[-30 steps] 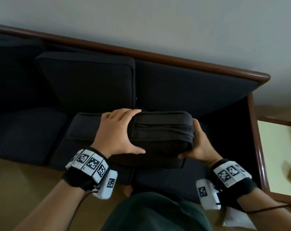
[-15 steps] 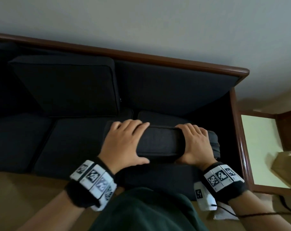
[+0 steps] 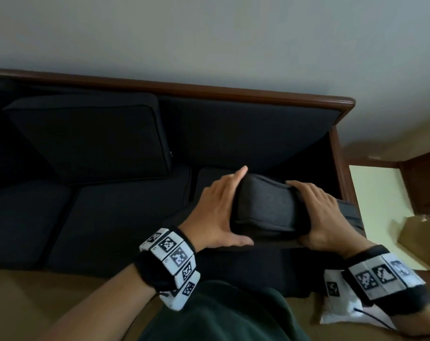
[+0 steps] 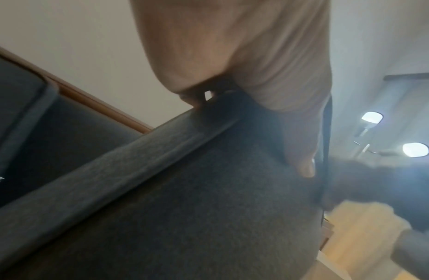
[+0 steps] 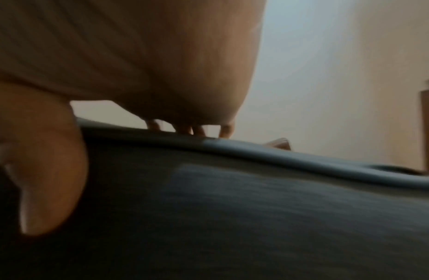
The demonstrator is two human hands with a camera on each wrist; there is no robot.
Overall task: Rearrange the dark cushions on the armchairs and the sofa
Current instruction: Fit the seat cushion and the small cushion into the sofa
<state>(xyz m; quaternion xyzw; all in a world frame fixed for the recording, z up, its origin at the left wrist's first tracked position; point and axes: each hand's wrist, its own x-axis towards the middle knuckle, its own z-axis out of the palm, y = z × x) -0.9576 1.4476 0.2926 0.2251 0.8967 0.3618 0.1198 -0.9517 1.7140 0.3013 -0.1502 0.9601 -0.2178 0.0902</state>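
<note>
i have both hands on one dark cushion (image 3: 268, 207) at the right end of the sofa (image 3: 246, 134), over the right seat pad and close to the wooden armrest (image 3: 342, 168). i can't tell whether its lower edge touches the seat. my left hand (image 3: 219, 212) clamps the cushion's left end, fingers (image 3: 236, 179) laid straight up its far side and thumb pressed along the near edge. my right hand (image 3: 317, 212) grips the right end, fingers curled over the top edge and thumb underneath at the front. in the left wrist view the palm (image 4: 256, 56) sits on the cushion's piped seam with the thumb (image 4: 304, 163) pressed flat on the grey fabric (image 4: 184, 208). in the right wrist view four fingertips (image 5: 196, 130) hook over the cushion's rim, the thumb (image 5: 47, 170) on the near face; that picture is blurred.

a second cushion (image 3: 93, 136) leans upright against the sofa back, over the middle seat, well apart from the one i hold. the sofa's back rail (image 3: 184, 88) is brown wood against a pale wall (image 3: 209, 40). right of the armrest is a pale green side table (image 3: 378, 205) with a brown paper bag (image 3: 420, 239) at its edge. both wrists wear black bands (image 3: 169, 262) with white marker tiles. two lit lamps (image 4: 414, 149) show in the left wrist view.
</note>
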